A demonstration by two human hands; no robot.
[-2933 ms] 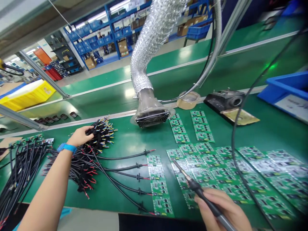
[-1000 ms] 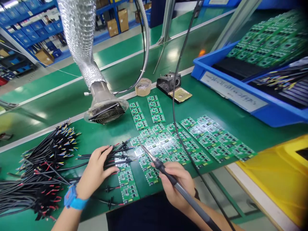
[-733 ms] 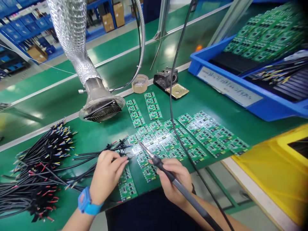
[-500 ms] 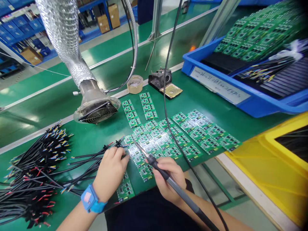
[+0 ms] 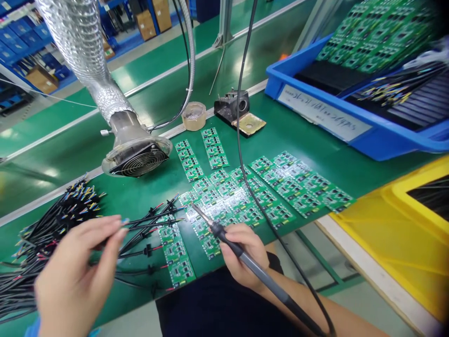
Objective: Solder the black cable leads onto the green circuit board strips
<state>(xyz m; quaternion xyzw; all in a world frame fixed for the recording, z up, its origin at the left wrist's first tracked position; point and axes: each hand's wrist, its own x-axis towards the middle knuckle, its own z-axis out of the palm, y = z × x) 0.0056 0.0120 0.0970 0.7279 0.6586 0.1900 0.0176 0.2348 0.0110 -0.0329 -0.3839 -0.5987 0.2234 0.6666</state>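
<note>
My right hand grips a soldering iron like a pen, its metal tip pointing up and left over the green circuit boards laid in rows. On the left, my left hand is closed in a pinch on a thin black cable, with a bit of coloured wire at the fingertips. Beneath that cable's far end lies a strip of circuit boards, with red-tipped black cables reaching its left edge. A large heap of black cables with bared coloured ends lies behind my left hand, partly covered by it.
A fume extractor nozzle on a foil duct hangs over the bench's left side. Behind the boards are a tape roll and an iron stand. A blue bin and a yellow bin stand right. The iron's cord crosses the middle.
My left hand has moved left and nearer from the boards, uncovering the board strip and the cables beside it. My right hand stays nearly in place with the soldering iron.
</note>
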